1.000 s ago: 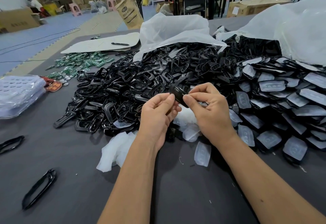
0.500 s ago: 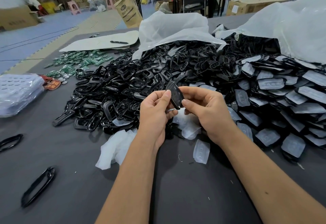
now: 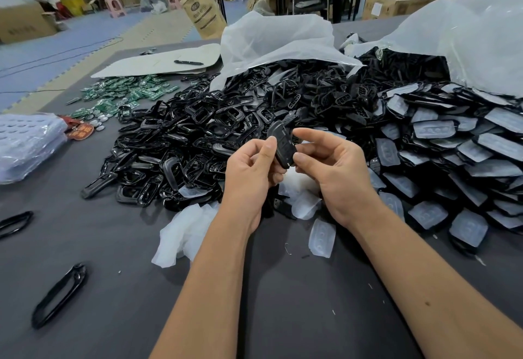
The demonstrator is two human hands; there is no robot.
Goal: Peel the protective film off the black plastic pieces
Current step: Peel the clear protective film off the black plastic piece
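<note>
nothing in this view can be read with certainty. brown paper sack point(image 3: 204, 12), standing on the floor beyond the table point(image 3: 283, 316): a dark round emblem with lines of print beneath it, too blurred to make out. cardboard box point(image 3: 24, 23), far left on the floor: a short row of dark characters on its side, illegible. cardboard box point(image 3: 402, 5), behind the table at right: a white label with print too small to tell. red tag point(image 3: 80, 131), lying on the table near the left edge: pale characters on red, not legible. the green circuit boards point(image 3: 127, 92) show no readable marking.
</note>
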